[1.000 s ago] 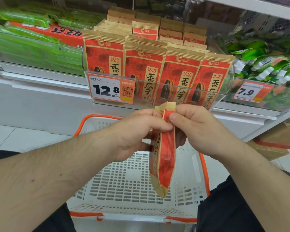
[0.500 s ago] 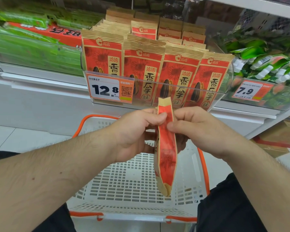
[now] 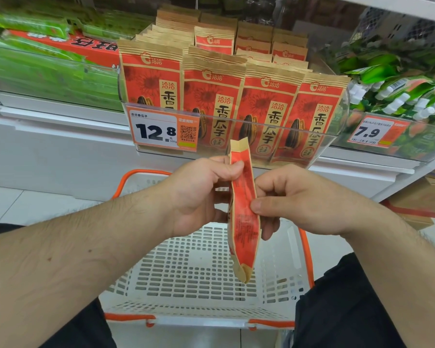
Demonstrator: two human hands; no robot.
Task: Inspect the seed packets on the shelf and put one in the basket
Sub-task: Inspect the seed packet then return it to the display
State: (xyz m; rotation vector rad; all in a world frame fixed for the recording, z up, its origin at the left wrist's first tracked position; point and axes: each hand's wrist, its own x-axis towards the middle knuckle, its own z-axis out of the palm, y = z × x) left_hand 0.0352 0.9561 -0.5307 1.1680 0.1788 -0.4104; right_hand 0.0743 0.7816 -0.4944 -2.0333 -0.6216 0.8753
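A red and tan seed packet (image 3: 243, 222) hangs upright and edge-on between my two hands, above the white basket (image 3: 176, 277) with orange handles. My left hand (image 3: 196, 194) pinches its upper left side with thumb and fingers. My right hand (image 3: 294, 199) pinches its right edge lower down, thumb in front and fingers behind. Rows of matching seed packets (image 3: 211, 96) stand on the shelf behind a clear plastic front (image 3: 337, 139).
A 12.8 price tag (image 3: 161, 129) and a 7.9 price tag (image 3: 372, 133) hang on the shelf front. Green packages (image 3: 43, 69) fill the shelf's left, green pouches (image 3: 397, 84) its right. A cardboard box (image 3: 419, 199) sits low at the right. Tiled floor lies below.
The packet has turned more edge-on and upright, and its top has risen slightly. My right hand has slid lower down the packet's right edge. My left hand keeps its hold.
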